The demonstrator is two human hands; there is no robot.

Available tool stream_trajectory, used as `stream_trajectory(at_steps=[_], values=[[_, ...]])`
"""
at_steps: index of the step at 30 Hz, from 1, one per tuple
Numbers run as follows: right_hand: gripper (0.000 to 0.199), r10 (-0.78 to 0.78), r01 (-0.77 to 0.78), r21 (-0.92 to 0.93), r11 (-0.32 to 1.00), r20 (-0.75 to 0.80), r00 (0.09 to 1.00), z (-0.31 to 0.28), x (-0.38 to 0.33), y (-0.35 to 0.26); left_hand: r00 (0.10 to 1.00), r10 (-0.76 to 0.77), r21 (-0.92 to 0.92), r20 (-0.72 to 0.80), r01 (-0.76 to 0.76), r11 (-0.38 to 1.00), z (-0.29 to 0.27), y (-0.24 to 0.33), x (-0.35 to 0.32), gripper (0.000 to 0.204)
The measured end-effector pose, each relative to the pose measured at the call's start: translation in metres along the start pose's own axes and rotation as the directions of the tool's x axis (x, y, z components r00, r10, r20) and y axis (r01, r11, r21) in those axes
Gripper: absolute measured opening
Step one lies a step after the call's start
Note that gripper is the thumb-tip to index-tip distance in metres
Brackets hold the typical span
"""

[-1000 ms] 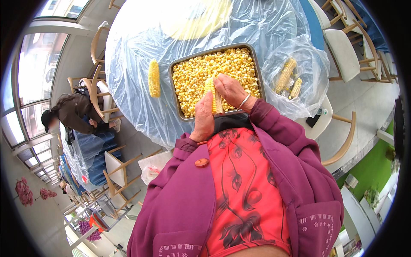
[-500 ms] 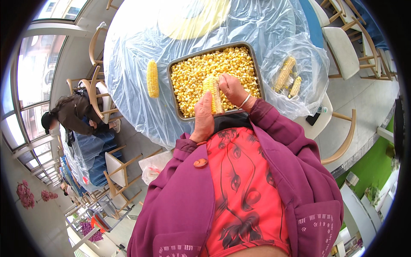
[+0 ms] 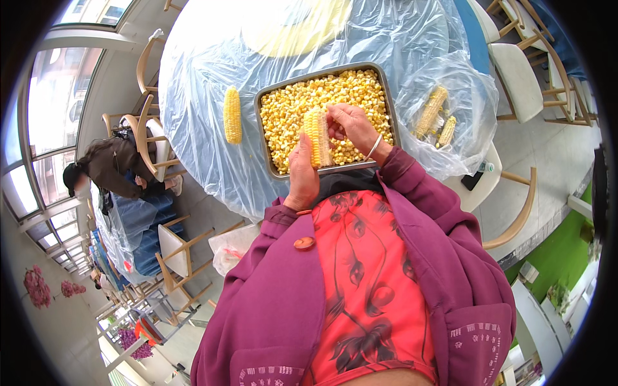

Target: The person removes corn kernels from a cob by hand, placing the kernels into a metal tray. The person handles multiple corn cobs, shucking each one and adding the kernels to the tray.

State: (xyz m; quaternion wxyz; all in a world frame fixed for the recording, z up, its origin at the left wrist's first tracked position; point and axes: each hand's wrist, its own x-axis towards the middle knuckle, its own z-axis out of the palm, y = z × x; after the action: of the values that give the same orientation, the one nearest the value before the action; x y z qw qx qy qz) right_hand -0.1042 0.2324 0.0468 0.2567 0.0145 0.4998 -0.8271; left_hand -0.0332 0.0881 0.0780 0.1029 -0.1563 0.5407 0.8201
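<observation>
Under and around the tray (image 3: 351,168): bench (image 3: 199,148), sheathed in clear plastic film over blue. Right of the tray and nearer the body, at the bench edge: pale-seated chair (image 3: 476,196), carrying a black flat object (image 3: 471,181).

Inside the tray: loose yellow kernels (image 3: 290,106), spread corner to corner. Just right of the tray: crumpled clear bag (image 3: 473,106), containing corn cobs (image 3: 430,112).

At the tray's near rim: left hand (image 3: 302,177), hiding a short section; fingers wrapped around the held ear (image 3: 315,132). Over the tray's near half: held ear, stripped bare along its right side. Above the kernels: right hand (image 3: 355,128), fingers curled, tips at the held ear's upper right edge; firmness of pinch not discernible. Left of the tray: whole ear (image 3: 232,116).

Compared with half a second earlier: right hand less tightly closed; more of the bare strip exposed.
</observation>
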Motion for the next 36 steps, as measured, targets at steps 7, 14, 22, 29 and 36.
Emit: stream_trajectory(at_steps=[7, 14, 22, 29, 36], values=[[0.051, 0.170, -0.172, 0.271, 0.947, 0.029, 0.985, -0.001, 0.002, -0.013, 0.994, -0.031, -0.211, -0.103, 0.009, 0.978, 0.000, 0.008, 0.001, 0.044], [0.043, -0.079, 0.079, -0.009, 0.997, 0.023, 0.997, -0.009, 0.013, -0.003, 0.987, 0.032, -0.130, -0.156, -0.053, 0.990, -0.021, -0.001, 0.012, 0.034], [0.023, -0.587, 0.418, -0.677, 0.605, -0.025, 0.810, -0.008, 0.007, -0.002, 0.994, 0.035, -0.189, -0.104, -0.054, 0.980, -0.020, 0.011, 0.012, 0.036], [0.035, -0.295, 0.190, -0.469, 0.862, -0.161, 0.942, 0.032, -0.022, 0.001, 0.997, 0.062, -0.180, -0.052, -0.070, 0.981, -0.013, 0.009, 0.024, 0.036], [0.054, -0.489, 0.277, -0.844, 0.460, 0.020, 0.872, 0.050, -0.031, 0.005, 0.996, 0.074, -0.161, -0.055, -0.082, 0.983, -0.012, -0.006, 0.027, 0.040]])
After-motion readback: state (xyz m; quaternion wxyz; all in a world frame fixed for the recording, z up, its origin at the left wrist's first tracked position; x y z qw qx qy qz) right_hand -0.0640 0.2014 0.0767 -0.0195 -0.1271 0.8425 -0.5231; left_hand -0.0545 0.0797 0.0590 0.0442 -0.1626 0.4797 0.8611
